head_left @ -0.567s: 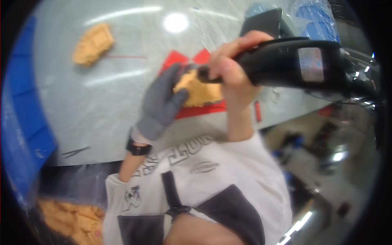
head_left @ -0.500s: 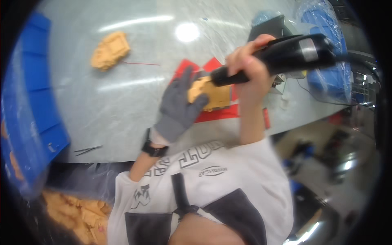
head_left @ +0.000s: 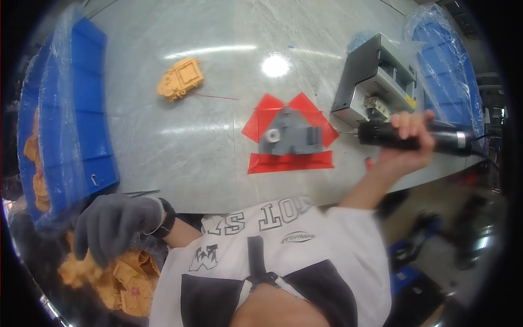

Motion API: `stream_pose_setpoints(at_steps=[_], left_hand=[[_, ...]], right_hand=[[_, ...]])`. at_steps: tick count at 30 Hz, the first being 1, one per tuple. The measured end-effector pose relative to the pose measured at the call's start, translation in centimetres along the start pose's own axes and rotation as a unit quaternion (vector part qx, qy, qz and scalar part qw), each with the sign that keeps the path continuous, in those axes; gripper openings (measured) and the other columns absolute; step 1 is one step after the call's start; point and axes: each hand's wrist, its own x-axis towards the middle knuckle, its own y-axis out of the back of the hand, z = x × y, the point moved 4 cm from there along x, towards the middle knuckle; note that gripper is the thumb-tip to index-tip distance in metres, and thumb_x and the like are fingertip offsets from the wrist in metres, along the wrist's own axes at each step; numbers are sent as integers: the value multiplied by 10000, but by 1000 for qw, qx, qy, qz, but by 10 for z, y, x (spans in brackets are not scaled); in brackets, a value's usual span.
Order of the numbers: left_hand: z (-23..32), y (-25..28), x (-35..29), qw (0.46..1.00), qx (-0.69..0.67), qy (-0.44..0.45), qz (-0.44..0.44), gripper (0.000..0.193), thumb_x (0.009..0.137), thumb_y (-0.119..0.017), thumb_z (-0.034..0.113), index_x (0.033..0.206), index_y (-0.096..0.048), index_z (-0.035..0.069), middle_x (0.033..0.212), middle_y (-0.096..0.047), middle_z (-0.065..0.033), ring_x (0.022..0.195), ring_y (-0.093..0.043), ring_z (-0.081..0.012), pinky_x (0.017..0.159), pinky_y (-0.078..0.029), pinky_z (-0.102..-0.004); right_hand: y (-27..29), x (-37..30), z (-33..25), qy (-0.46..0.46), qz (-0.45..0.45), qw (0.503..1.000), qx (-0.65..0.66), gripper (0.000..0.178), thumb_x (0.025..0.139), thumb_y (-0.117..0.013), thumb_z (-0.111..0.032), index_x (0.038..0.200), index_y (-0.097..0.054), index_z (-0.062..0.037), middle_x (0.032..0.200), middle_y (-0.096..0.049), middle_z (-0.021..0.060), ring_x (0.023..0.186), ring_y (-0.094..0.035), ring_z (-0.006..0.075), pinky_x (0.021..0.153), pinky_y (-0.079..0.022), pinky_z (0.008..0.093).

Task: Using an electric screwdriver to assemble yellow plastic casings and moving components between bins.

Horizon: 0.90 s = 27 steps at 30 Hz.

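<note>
The left hand (head_left: pixel 117 223), which wears a gray glove, is at the lower left, outside the near edge of the table (head_left: pixel 180 158). It hangs above the pile of yellow parts (head_left: pixel 133 280), and its fingers are bent downward, with the palm turned to the pile. The view of the fingertips is a little blurred and dark, so I cannot tell whether they touch or hold one of these parts.

The right hand (head_left: pixel 409 140) is bare and is on the other side, over the right part of the table. It is closed around a black screwdriver (head_left: pixel 384 135) with a power cord at the back. The screwdriver lies almost level, and its thin bit points to the left, toward the gray block (head_left: pixel 297 136), near to it but apart.

The gray block sits on the table between the two hands, much closer to the right one. Red tape (head_left: pixel 291 162) shows around it on several sides. One single yellow part (head_left: pixel 185 76) lies farther up on the left, well apart from both hands, with a thin red strip (head_left: pixel 218 97) just beside it. The tweezers (head_left: pixel 144 192) lie at the near edge, just beside the gloved hand. Behind the screwdriver stands a gray machine (head_left: pixel 357 76).
</note>
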Motion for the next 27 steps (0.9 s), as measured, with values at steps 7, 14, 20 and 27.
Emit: stream_pose_setpoints(at_steps=[7, 14, 20, 27], left_hand=[[6, 101, -26, 532, 785, 260, 183, 677, 814, -564, 448, 1327, -363, 55, 1317, -410, -176, 1204, -413, -298, 1062, -243, -427], [8, 188, -58, 170, 861, 465, 118, 668, 645, -752, 253, 1246, -477, 154, 1269, -437, -130, 1094, -496, -284, 930, -424, -359], [-67, 93, -49, 479, 768, 406, 121, 644, 569, -716, 81, 1188, -538, 92, 1195, -453, -133, 1090, -501, -271, 882, -462, -349], [-160, 85, -86, 302, 807, 504, -59, 660, 618, -720, 265, 1240, -511, 201, 1280, -401, -155, 1155, -403, -364, 971, -326, -465]], right_hand=[[24, -10, 13, -33, 15, 999, -17, 339, 739, -495, -95, 1077, -477, -76, 640, -391, 26, 554, -402, 141, 620, -358, 316], [46, -21, -12, -46, 45, 996, -53, 376, 743, -497, -115, 1117, -500, -74, 642, -380, 16, 549, -383, 128, 618, -349, 297], [96, -27, -68, -6, 54, 996, -65, 374, 738, -512, -103, 1108, -517, -53, 663, -403, 12, 586, -390, 122, 618, -321, 292], [101, -24, -70, -22, 47, 996, -74, 369, 732, -517, -93, 1099, -515, -51, 663, -403, 15, 592, -387, 127, 616, -313, 294]])
